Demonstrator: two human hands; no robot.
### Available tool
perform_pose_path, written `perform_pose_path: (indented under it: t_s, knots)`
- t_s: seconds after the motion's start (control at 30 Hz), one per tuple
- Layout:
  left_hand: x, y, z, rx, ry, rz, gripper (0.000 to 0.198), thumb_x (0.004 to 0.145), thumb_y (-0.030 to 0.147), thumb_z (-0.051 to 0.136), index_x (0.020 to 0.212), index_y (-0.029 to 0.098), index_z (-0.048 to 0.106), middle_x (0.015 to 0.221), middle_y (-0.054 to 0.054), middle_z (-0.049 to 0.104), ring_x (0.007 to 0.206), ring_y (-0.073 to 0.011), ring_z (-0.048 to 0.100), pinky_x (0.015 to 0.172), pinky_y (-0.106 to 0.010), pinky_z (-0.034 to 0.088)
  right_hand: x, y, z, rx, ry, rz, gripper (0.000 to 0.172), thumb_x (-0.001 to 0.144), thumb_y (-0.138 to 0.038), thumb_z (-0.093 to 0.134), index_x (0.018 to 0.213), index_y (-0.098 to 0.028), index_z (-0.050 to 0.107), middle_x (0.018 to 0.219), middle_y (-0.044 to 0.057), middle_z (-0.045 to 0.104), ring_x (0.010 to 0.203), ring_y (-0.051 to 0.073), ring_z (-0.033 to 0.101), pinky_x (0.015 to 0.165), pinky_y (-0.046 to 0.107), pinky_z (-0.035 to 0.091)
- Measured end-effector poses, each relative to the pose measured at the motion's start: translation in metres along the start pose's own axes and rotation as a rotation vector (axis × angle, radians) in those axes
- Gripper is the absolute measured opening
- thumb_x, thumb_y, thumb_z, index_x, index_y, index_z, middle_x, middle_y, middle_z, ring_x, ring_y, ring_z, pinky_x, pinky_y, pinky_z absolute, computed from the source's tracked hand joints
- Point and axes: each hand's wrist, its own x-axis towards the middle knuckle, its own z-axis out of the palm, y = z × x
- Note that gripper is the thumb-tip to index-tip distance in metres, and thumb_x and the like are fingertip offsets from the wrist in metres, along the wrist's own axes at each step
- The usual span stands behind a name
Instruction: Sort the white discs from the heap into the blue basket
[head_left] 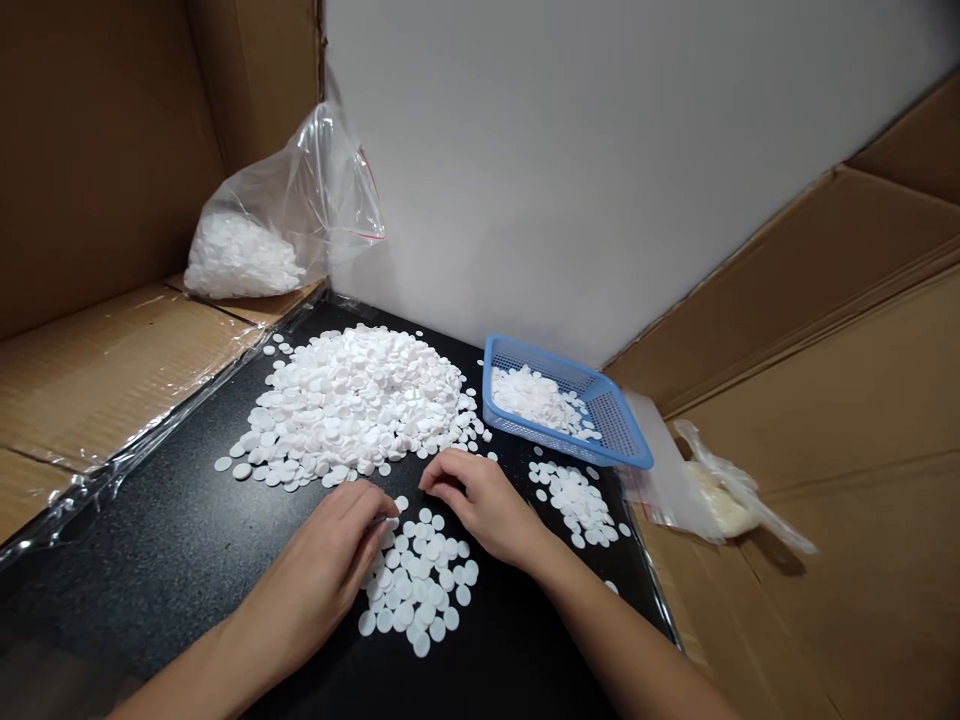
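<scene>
Small flat white discs [420, 590] lie loosely spread on the black tabletop between my forearms. My left hand [341, 540] rests at their left side, fingers curled and pressed together toward the thumb. Whatever its fingertips may pinch is hidden, though one disc shows right beside them. Above the spread, my right hand [480, 500] is bent, with a gap between thumb and index finger and no disc visible in it. Just beyond both hands rises a large heap of the same white discs [367, 390].
Right of the heap, a blue plastic basket [615, 430] holds more discs. A smaller pile of discs [577, 505] lies in front of it. A clear zip bag [255, 240] of discs stands back left on cardboard. Another plastic bag [724, 495] sits at the right. Cardboard [810, 450] and a pale wall [540, 180] enclose the table.
</scene>
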Motion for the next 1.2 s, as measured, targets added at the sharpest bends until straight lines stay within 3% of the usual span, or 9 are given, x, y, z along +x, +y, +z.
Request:
perform_pose_path:
  t_s: [0.23, 0.4, 0.57, 0.7, 0.77, 0.87, 0.93, 1.07, 1.2]
  knots:
    - [-0.001, -0.001, 0.001, 0.002, 0.055, -0.037, 0.022, 0.101, 0.024, 0.032, 0.099, 0.024, 0.054, 0.096, -0.004, 0.064, 0.084, -0.0203, 0.062, 0.073, -0.033, 0.052, 0.004, 0.001, 0.007, -0.078, -0.002, 0.163, 0.014, 0.084, -0.011, 0.071, 0.079, -0.02, 0.061, 0.078, -0.002, 0.057, 0.071, 0.014, 0.055, 0.064, 0.024, 0.041]
    - [-0.003, -0.004, 0.003, 0.008, 0.003, 0.002, 0.023, 0.102, 0.026, 0.035, 0.112, 0.027, 0.056, 0.119, -0.006, 0.066, 0.109, -0.0226, 0.064, 0.09, -0.037, 0.056, 0.0, -0.001, -0.019, -0.378, -0.05, 0.26, 0.028, 0.075, 0.007, 0.06, 0.082, -0.019, 0.061, 0.082, 0.0, 0.06, 0.074, 0.016, 0.057, 0.064, 0.025, 0.041]
    - [-0.005, -0.011, 0.007, 0.165, -0.013, 0.138, 0.029, 0.103, 0.029, 0.041, 0.127, 0.027, 0.056, 0.133, -0.006, 0.065, 0.129, -0.0261, 0.057, 0.102, -0.044, 0.054, -0.022, -0.007, -0.016, -0.288, 0.038, 0.048, 0.041, 0.083, 0.007, 0.04, 0.103, -0.018, 0.065, 0.102, 0.007, 0.069, 0.096, 0.019, 0.065, 0.085, 0.032, 0.053]
    - [-0.004, -0.016, 0.01, 0.298, -0.086, 0.294, 0.039, 0.102, 0.037, 0.048, 0.139, 0.026, 0.052, 0.146, -0.007, 0.057, 0.135, -0.0276, 0.053, 0.109, -0.047, 0.048, -0.061, 0.008, 0.003, -0.282, -0.078, -0.06, 0.086, 0.075, 0.01, 0.034, 0.155, -0.022, 0.028, 0.142, 0.009, 0.058, 0.131, 0.019, 0.054, 0.109, 0.042, 0.048]
    - [-0.003, -0.018, 0.012, 0.327, -0.111, 0.347, 0.049, 0.099, 0.046, 0.052, 0.144, 0.026, 0.049, 0.15, -0.008, 0.052, 0.136, -0.0287, 0.051, 0.112, -0.049, 0.045, -0.081, 0.02, 0.009, -0.423, -0.053, -0.034, 0.097, 0.072, 0.013, 0.03, 0.16, -0.024, 0.012, 0.153, 0.01, 0.046, 0.142, 0.021, 0.043, 0.114, 0.049, 0.043]
    - [-0.002, -0.019, 0.016, 0.332, -0.138, 0.392, 0.065, 0.092, 0.059, 0.056, 0.148, 0.027, 0.045, 0.154, -0.011, 0.046, 0.14, -0.031, 0.046, 0.115, -0.051, 0.04, -0.098, 0.028, 0.014, -0.643, 0.142, 0.13, 0.099, 0.073, 0.015, 0.026, 0.161, -0.026, 0.004, 0.158, 0.011, 0.04, 0.147, 0.025, 0.035, 0.117, 0.057, 0.037]
    - [-0.001, -0.017, 0.018, 0.339, -0.153, 0.417, 0.072, 0.089, 0.065, 0.055, 0.148, 0.025, 0.045, 0.156, -0.014, 0.043, 0.142, -0.0333, 0.043, 0.116, -0.053, 0.037, -0.098, 0.025, 0.018, -0.66, 0.18, 0.154, 0.1, 0.072, 0.014, 0.027, 0.161, -0.025, 0.003, 0.161, 0.009, 0.033, 0.15, 0.024, 0.028, 0.12, 0.055, 0.034]
    - [-0.001, -0.014, 0.019, 0.397, -0.169, 0.438, 0.071, 0.092, 0.066, 0.049, 0.146, 0.019, 0.049, 0.155, -0.019, 0.042, 0.142, -0.0353, 0.041, 0.115, -0.054, 0.038, -0.082, 0.018, 0.024, -0.559, 0.011, 0.063, 0.102, 0.066, 0.014, 0.03, 0.16, -0.021, 0.011, 0.16, 0.008, 0.034, 0.148, 0.021, 0.031, 0.121, 0.051, 0.033]
    - [-0.003, -0.014, 0.018, 0.412, -0.156, 0.447, 0.066, 0.094, 0.061, 0.05, 0.144, 0.017, 0.05, 0.154, -0.019, 0.044, 0.141, -0.0356, 0.044, 0.112, -0.053, 0.042, -0.077, 0.022, 0.023, -0.698, 0.188, 0.279, 0.093, 0.069, 0.015, 0.031, 0.158, -0.012, 0.026, 0.156, 0.017, 0.039, 0.149, 0.028, 0.028, 0.121, 0.057, 0.03]
